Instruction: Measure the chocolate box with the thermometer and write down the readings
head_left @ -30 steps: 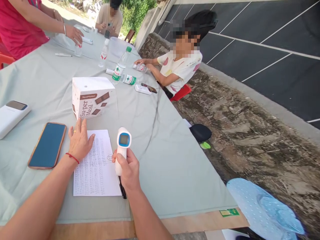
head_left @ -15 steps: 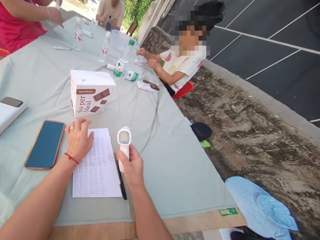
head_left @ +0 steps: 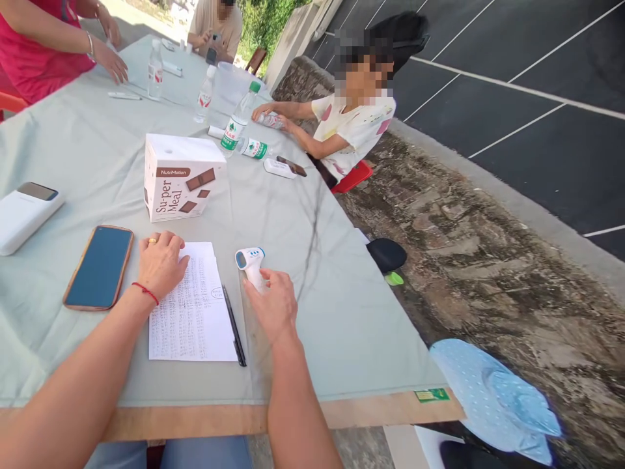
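My left hand (head_left: 163,264) rests at the upper left corner of a sheet of handwritten paper (head_left: 195,319), fingers slightly bent and thumb apart, holding nothing. Right of the sheet, my right hand (head_left: 273,303) has thumb and fingers around the handle of a white and blue infrared forehead thermometer (head_left: 252,259), whose head is turned sideways, low over the cloth or on it. A black pen (head_left: 234,329) lies along the paper's right edge. To the left is a phone in a brown case (head_left: 99,268). A white NutriMotion box (head_left: 188,182) stands just beyond the left hand.
A white power bank (head_left: 29,215) lies at the left. Water bottles (head_left: 239,124) stand and lie farther back, near a clear plastic tub (head_left: 229,81). One person (head_left: 351,124) sits at the right edge holding a bottle; two others are at the far end. A blue hat (head_left: 493,391) hangs beyond the near corner.
The thermometer has turned from upright, screen facing me, to lying over sideways, and my right hand's grip has loosened. The seated person at the right has leaned in, hands on the bottle.
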`<act>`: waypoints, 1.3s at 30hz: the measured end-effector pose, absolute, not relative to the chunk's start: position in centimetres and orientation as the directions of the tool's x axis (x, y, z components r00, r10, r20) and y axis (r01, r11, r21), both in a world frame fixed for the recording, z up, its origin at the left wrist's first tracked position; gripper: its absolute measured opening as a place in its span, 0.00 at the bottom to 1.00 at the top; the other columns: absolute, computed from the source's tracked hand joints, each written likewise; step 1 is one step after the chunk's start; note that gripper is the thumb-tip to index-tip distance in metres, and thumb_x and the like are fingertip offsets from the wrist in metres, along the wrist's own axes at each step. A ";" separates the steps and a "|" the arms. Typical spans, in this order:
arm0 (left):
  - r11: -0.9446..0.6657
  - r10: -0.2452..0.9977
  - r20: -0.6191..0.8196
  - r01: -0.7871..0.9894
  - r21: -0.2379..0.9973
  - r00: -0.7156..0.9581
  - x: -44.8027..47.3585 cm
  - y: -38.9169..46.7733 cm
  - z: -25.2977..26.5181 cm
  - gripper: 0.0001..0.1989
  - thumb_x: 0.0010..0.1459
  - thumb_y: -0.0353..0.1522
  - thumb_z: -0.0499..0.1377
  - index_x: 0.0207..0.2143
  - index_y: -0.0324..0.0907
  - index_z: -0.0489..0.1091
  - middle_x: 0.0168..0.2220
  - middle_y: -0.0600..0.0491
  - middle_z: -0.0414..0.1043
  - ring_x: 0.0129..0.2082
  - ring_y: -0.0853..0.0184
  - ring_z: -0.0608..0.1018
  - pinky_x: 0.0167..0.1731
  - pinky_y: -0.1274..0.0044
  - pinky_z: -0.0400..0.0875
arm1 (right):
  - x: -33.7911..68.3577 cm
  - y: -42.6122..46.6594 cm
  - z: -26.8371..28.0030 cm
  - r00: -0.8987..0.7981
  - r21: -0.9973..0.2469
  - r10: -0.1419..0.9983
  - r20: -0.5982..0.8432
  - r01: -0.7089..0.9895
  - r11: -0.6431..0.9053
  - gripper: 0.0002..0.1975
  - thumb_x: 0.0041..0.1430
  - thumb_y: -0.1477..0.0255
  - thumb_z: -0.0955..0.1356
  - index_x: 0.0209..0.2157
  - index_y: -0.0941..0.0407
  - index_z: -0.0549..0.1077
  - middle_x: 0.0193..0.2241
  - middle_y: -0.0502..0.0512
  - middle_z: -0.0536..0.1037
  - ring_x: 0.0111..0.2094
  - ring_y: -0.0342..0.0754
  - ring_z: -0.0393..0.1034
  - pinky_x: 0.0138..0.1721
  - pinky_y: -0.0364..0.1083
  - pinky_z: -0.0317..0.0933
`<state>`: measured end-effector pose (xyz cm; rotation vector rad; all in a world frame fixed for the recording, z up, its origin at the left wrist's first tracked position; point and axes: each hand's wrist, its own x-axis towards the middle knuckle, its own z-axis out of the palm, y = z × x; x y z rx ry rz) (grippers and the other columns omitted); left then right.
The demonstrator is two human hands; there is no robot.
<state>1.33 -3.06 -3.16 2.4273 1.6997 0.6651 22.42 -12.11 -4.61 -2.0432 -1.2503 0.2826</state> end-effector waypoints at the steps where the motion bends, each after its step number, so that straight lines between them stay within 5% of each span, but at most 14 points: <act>1: -0.372 0.916 0.273 0.877 0.303 0.294 1.2 -3.1 -3.0 0.08 0.54 0.33 0.58 0.38 0.43 0.70 0.43 0.44 0.72 0.46 0.50 0.70 0.46 0.60 0.60 | 22.1 -12.7 -4.4 0.465 -0.694 0.878 0.112 0.669 -0.266 0.13 0.45 0.64 0.72 0.33 0.53 0.72 0.31 0.54 0.74 0.32 0.51 0.66 0.34 0.48 0.55; 5: -0.340 0.935 0.172 0.921 0.190 0.310 0.9 -3.6 -2.2 0.13 0.49 0.34 0.59 0.38 0.39 0.71 0.44 0.39 0.70 0.46 0.47 0.70 0.45 0.58 0.61 | 21.0 -14.1 -4.0 0.285 -0.715 0.955 -0.082 0.651 -0.256 0.08 0.44 0.68 0.71 0.28 0.51 0.70 0.17 0.44 0.69 0.21 0.46 0.61 0.27 0.46 0.49; 10: -0.298 0.953 0.110 0.938 0.178 0.282 0.8 -3.8 -1.7 0.10 0.51 0.29 0.55 0.36 0.39 0.73 0.47 0.40 0.69 0.47 0.50 0.70 0.45 0.60 0.62 | 20.7 -13.8 -4.4 0.222 -0.795 0.975 0.012 0.593 -0.125 0.12 0.49 0.71 0.65 0.37 0.52 0.74 0.17 0.43 0.67 0.20 0.44 0.58 0.27 0.45 0.52; 15: -0.306 0.952 0.078 0.931 0.200 0.296 0.8 -3.7 -1.9 0.13 0.58 0.25 0.49 0.36 0.37 0.74 0.54 0.40 0.65 0.52 0.51 0.68 0.48 0.60 0.60 | 20.9 -13.3 -4.9 0.294 -0.974 0.952 0.085 0.225 0.017 0.14 0.54 0.67 0.64 0.41 0.54 0.75 0.27 0.50 0.73 0.29 0.45 0.67 0.34 0.46 0.62; 21: -0.325 0.944 0.151 0.902 0.284 0.292 1.4 -3.7 -1.7 0.11 0.58 0.27 0.52 0.40 0.39 0.71 0.51 0.40 0.66 0.52 0.49 0.67 0.49 0.58 0.60 | 20.2 -13.4 -4.8 0.257 -0.987 0.959 0.121 -0.070 0.144 0.15 0.47 0.69 0.71 0.39 0.50 0.72 0.29 0.49 0.71 0.31 0.45 0.67 0.34 0.46 0.64; 24: -0.457 0.886 0.096 0.820 0.344 0.453 2.1 -4.2 -1.6 0.09 0.56 0.31 0.56 0.40 0.40 0.70 0.50 0.43 0.66 0.52 0.52 0.67 0.50 0.60 0.62 | 19.5 -13.6 -4.9 0.308 -0.981 0.938 0.160 -0.057 0.186 0.12 0.48 0.66 0.72 0.35 0.50 0.69 0.25 0.46 0.68 0.26 0.43 0.63 0.29 0.44 0.61; 28: -0.584 0.765 -0.035 0.716 0.383 0.643 2.8 -4.9 -2.1 0.22 0.47 0.36 0.63 0.45 0.40 0.67 0.58 0.41 0.59 0.58 0.49 0.63 0.58 0.58 0.56 | 18.6 -14.3 -5.4 0.330 -0.980 0.926 0.184 -0.008 0.197 0.11 0.60 0.61 0.64 0.33 0.53 0.72 0.19 0.46 0.64 0.23 0.43 0.61 0.28 0.46 0.59; 34: -0.598 0.731 -0.087 0.697 0.395 0.677 2.7 -5.0 -2.5 0.31 0.43 0.40 0.64 0.50 0.39 0.63 0.63 0.37 0.53 0.62 0.46 0.58 0.60 0.57 0.51 | 18.2 -15.2 -6.1 0.241 -0.994 0.970 0.012 -0.105 0.038 0.16 0.61 0.63 0.62 0.44 0.56 0.75 0.23 0.50 0.71 0.27 0.45 0.66 0.34 0.49 0.61; 39: -0.606 0.723 -0.095 0.695 0.386 0.684 2.7 -5.0 -2.6 0.32 0.42 0.41 0.64 0.50 0.40 0.62 0.63 0.38 0.54 0.63 0.46 0.57 0.61 0.57 0.51 | 18.7 -15.5 -6.3 0.219 -0.998 0.976 -0.018 0.054 -0.030 0.08 0.52 0.67 0.66 0.33 0.55 0.75 0.22 0.48 0.72 0.24 0.43 0.64 0.27 0.45 0.61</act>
